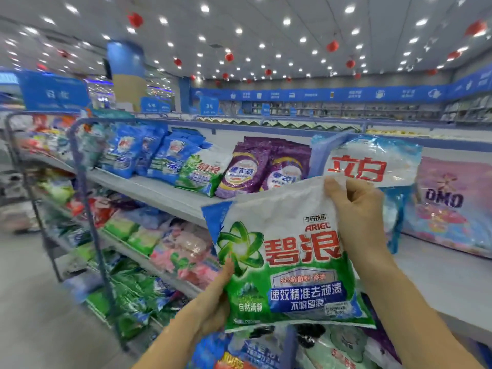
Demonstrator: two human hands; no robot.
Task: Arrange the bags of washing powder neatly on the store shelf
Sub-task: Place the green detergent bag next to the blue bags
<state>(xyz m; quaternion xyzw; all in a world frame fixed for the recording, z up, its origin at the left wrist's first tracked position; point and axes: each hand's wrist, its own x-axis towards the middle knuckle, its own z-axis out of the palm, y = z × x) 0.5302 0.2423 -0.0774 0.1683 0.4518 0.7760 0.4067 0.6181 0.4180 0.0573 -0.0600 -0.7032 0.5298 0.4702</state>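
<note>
Head view: both hands hold one green-and-white Ariel washing powder bag [290, 265] up in front of the top shelf [170, 194], near centre; left hand [213, 302] grips the bag's lower left edge, thumb on the front over the green logo, other fingers hidden behind; right hand [356, 217] pinches the bag's upper right corner, thumb in front, fingers curled behind; bag faces the camera, slightly tilted, clear of the shelf board. Behind it on the top shelf, a white-and-blue bag with red characters [372, 161] stands upright, just behind the right hand; right of that, a pink OMO bag [452, 206] leans against the back panel; left of centre, two purple lavender bags [263, 169] side by side; further left, a second Ariel bag [202, 171], then a row of blue bags [149, 153] leaning toward the far left. Lower shelves [138, 257] carry mixed green, pink and red bags, blurred. Near bottom, a blue bag [250, 352] and other packs lie below the held bag; what they rest in, cannot tell. Far ceiling has red hanging lanterns [332, 46].
</note>
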